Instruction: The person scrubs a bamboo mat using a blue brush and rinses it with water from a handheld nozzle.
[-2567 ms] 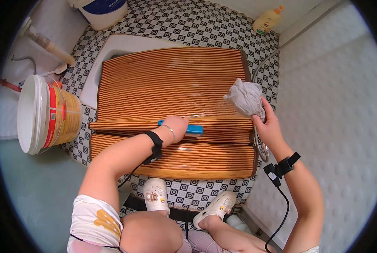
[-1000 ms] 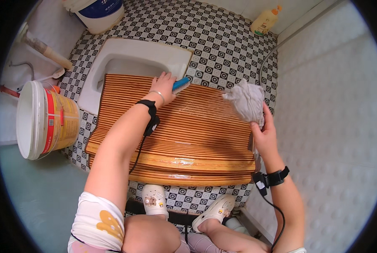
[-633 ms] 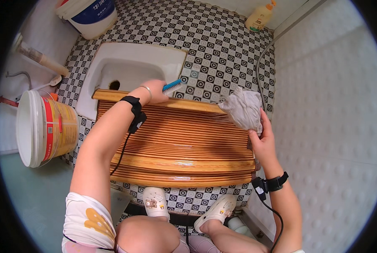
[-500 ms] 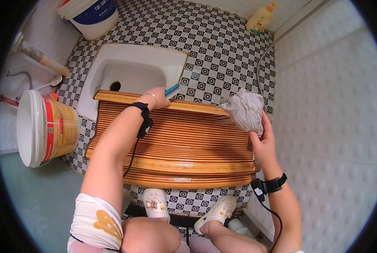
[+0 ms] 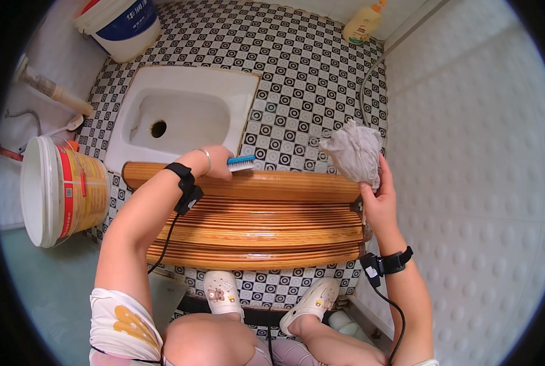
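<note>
We look down on a small washroom whose floor is laid in a black, white and grey pattern of squares and rings. A pale, dimpled wall runs along the right. At the upper left we see a white toilet set into the floor, with a dark drain hole in its basin.

The striped brown mat lies on the floor between the toilet and two cream shoes. It is gathered in folds, its far side turned over into a broad, rounded roll, and wet-looking highlights show along the ridges.

We find the left hand curled around a blue brush with pale bristles, right at that roll; we cannot tell whether the bristles touch it. The right hand pinches a bunched grey cloth between thumb and fingers, near the mat's far right corner. Each wrist wears a black band with a cable.

To the left of the mat we see a yellow bucket, and at the back a white tub with a blue label. A yellow bottle stands at the far right, and a grey hose curves down beside the wall.
</note>
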`<state>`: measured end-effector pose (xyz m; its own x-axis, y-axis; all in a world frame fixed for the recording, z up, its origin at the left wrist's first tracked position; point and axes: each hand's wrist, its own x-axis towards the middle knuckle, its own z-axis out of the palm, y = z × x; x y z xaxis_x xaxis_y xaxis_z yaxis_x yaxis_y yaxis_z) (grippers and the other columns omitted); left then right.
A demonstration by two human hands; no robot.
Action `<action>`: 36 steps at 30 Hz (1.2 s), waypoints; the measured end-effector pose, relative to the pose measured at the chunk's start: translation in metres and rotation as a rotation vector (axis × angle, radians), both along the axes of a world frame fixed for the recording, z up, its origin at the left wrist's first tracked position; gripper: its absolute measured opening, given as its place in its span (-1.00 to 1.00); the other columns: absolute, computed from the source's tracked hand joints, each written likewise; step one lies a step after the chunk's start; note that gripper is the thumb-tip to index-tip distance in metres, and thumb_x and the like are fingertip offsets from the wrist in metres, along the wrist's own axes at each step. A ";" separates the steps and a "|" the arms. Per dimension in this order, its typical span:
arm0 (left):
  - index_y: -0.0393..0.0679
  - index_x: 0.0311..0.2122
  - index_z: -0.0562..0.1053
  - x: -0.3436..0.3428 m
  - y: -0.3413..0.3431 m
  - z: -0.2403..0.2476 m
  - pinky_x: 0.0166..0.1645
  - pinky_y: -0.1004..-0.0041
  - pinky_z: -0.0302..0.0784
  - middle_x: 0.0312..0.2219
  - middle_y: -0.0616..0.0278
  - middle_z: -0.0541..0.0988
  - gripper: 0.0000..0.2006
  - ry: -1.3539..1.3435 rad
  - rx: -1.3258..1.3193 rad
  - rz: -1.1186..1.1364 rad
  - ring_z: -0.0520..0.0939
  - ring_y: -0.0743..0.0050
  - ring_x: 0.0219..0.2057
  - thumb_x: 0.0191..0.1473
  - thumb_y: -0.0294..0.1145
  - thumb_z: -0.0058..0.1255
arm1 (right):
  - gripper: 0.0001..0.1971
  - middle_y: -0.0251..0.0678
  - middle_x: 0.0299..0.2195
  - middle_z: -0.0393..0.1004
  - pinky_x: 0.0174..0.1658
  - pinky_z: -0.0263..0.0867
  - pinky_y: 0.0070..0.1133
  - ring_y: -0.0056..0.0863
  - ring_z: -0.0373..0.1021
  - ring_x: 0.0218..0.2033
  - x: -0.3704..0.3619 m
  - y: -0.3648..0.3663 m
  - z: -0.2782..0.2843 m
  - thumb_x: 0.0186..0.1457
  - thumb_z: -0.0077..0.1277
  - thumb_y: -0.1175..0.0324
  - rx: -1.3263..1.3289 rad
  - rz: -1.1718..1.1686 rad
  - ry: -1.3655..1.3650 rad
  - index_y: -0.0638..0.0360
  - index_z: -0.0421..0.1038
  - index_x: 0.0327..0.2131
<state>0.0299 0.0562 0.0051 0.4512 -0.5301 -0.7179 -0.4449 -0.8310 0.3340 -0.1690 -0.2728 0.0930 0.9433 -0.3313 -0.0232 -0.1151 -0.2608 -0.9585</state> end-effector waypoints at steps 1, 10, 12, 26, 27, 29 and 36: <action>-0.16 -0.26 0.56 -0.005 0.001 0.000 -0.15 0.21 0.50 -0.34 0.01 0.63 -0.62 0.077 -0.003 0.036 0.61 0.00 -0.29 -0.18 -0.13 0.15 | -0.33 -0.14 0.19 0.24 0.16 0.21 -0.56 -0.42 0.27 0.14 -0.001 -0.002 0.001 0.13 -0.07 0.61 0.000 -0.003 -0.008 0.20 0.00 0.32; -0.13 -0.01 0.49 -0.029 0.001 -0.027 0.03 0.23 0.49 -0.14 -0.04 0.60 -0.47 0.091 0.030 0.091 0.59 -0.03 -0.09 -0.14 -0.13 0.12 | -0.33 -0.16 0.18 0.25 0.14 0.22 -0.59 -0.46 0.26 0.15 -0.004 -0.003 0.005 0.13 -0.07 0.62 -0.028 0.025 0.011 0.22 0.00 0.32; -0.12 -0.05 0.52 -0.032 -0.004 -0.017 0.00 0.23 0.52 -0.15 -0.02 0.61 -0.52 0.031 0.075 0.024 0.61 0.00 -0.12 -0.13 -0.17 0.10 | -0.33 -0.16 0.19 0.25 0.14 0.22 -0.59 -0.46 0.25 0.16 -0.006 0.000 0.008 0.13 -0.06 0.62 -0.051 0.035 0.013 0.23 0.00 0.31; -0.11 -0.36 0.52 0.027 -0.013 0.024 -0.07 0.15 0.42 -0.36 0.13 0.59 -0.84 -0.896 -0.302 0.264 0.57 0.06 -0.19 -0.14 -0.39 0.16 | -0.34 -0.17 0.18 0.25 0.10 0.24 -0.61 -0.50 0.29 0.09 -0.002 0.005 0.006 0.15 -0.09 0.60 0.021 -0.022 -0.035 0.22 -0.03 0.32; -0.13 -0.32 0.51 0.032 -0.018 0.029 -0.05 0.13 0.42 -0.29 0.12 0.58 -0.78 -0.902 -0.285 0.371 0.56 0.04 -0.16 -0.18 -0.43 0.18 | -0.34 -0.16 0.17 0.26 0.08 0.24 -0.61 -0.50 0.30 0.07 0.001 0.006 0.008 0.15 -0.09 0.60 0.044 -0.038 -0.039 0.22 -0.04 0.32; -0.14 -0.29 0.51 0.040 -0.020 0.017 -0.03 0.12 0.42 -0.25 0.12 0.57 -0.75 -1.052 -0.442 0.444 0.55 0.04 -0.15 -0.18 -0.43 0.19 | -0.34 -0.20 0.14 0.27 0.08 0.26 -0.58 -0.51 0.31 0.05 0.006 -0.001 -0.002 0.17 -0.11 0.59 0.002 -0.056 -0.080 0.20 -0.07 0.33; -0.09 -0.13 0.53 0.002 -0.017 -0.006 -0.04 0.12 0.46 -0.18 0.10 0.54 -0.71 -0.577 -0.237 0.260 0.57 0.05 -0.12 -0.02 -0.34 0.13 | -0.40 -0.25 0.01 0.35 -0.12 0.33 -0.61 -0.58 0.34 -0.19 0.043 0.002 0.005 0.23 -0.10 0.51 0.177 -0.270 -0.100 0.22 -0.05 0.30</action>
